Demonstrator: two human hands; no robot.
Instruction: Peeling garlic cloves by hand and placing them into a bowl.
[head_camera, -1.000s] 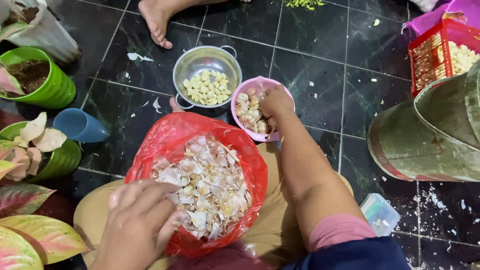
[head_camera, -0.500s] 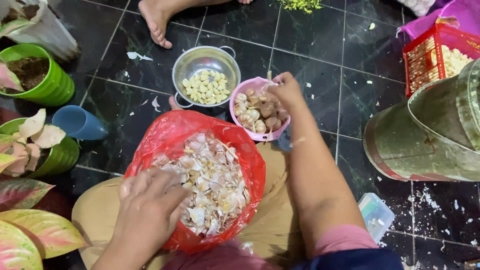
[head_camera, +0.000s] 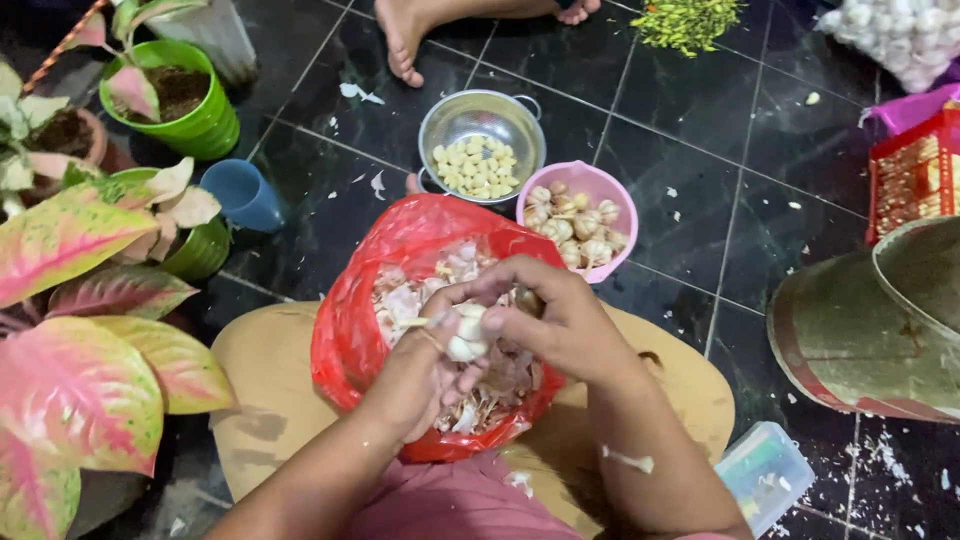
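Head camera looks down on both hands meeting over a red plastic bag (head_camera: 345, 330) full of papery garlic skins. Left hand (head_camera: 425, 370) is curled, its fingers closed around a whitish garlic bulb (head_camera: 466, 335) held just above the bag's mouth. Right hand (head_camera: 555, 320) comes in from the other side, thumb and fingertips pinching the same bulb; something darker seems tucked in its fingers, though it is too hidden to tell. Beyond the bag, touching its far edge, stands a pink bowl (head_camera: 600, 190) of unpeeled garlic, and just beside that a steel pot (head_camera: 470, 115) holding peeled cloves. A blue cup (head_camera: 245, 195) and a green plant pot (head_camera: 205, 125) stand to the left, near pink-green leaves (head_camera: 70, 240). A bare foot (head_camera: 405, 35) rests on the dark tiles beyond the pot.
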